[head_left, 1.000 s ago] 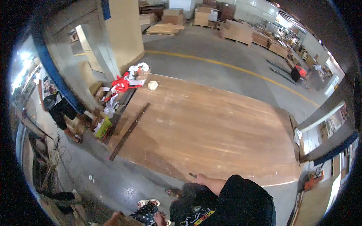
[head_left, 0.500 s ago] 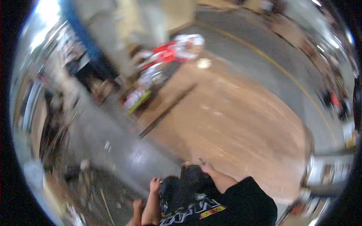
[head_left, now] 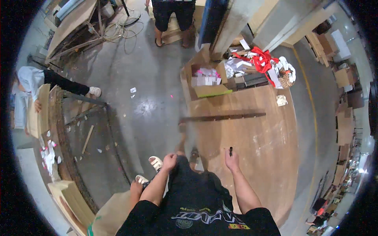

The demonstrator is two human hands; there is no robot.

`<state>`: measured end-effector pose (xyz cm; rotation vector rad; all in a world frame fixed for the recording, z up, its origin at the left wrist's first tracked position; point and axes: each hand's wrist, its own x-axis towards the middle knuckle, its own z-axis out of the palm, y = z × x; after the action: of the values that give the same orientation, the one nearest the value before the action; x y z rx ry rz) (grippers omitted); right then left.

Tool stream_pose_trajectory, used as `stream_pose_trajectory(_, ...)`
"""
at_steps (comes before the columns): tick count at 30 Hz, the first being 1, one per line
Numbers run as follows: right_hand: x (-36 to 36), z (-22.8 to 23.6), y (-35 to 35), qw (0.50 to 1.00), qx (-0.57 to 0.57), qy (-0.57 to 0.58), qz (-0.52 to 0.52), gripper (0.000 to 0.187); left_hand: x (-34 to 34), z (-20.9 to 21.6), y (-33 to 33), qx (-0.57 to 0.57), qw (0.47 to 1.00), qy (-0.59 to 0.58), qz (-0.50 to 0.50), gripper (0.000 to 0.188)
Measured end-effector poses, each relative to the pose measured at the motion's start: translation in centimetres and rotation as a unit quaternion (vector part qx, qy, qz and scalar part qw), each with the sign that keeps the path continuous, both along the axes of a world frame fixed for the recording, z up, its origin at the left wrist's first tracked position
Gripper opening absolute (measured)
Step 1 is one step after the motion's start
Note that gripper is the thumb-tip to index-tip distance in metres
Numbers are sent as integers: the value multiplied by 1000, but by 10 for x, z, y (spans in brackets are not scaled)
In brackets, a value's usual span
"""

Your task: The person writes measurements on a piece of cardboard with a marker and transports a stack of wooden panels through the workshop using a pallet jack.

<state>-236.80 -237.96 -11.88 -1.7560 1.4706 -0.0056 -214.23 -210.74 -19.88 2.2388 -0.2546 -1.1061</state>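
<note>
Here, the fingers of the right hand (head_left: pixel 232 161) grasp a small black object (head_left: pixel 231 150) over the wooden tabletop (head_left: pixel 264 157). The left hand (head_left: pixel 170 161) looks curled; its grip I cannot tell.

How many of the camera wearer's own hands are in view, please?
2: the left hand, over the grey floor, and the right hand, over the brown panel, with a small dark object. Neither is fully hidden.
</note>
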Motion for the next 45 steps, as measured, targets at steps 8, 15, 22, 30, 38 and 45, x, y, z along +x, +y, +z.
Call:
stream_pose_trajectory(8,226,3,-96,950,-181,-95,236,19,124,-79,-144,-80,996,12,20,37)
stream_pose_trajectory(15,417,-110,-158,915,-200,103,336,42,221,-248,-263,-245,967,1,-66,34)
stream_pose_trajectory(22,345,-201,-217,838,-285,254,389,49,235,-211,-408,-193,904,376,69,40)
stream_pose_trajectory(30,333,-207,-235,814,-237,229,479,45,231,-209,-424,-151,963,222,-16,78)
stream_pose_trajectory(38,359,-174,-261,878,-19,140,458,38,206,-273,-418,-109,991,72,24,82)
stream_pose_trajectory(45,302,-193,-327,894,31,39,445,32,149,-280,-465,-150,966,131,168,48)
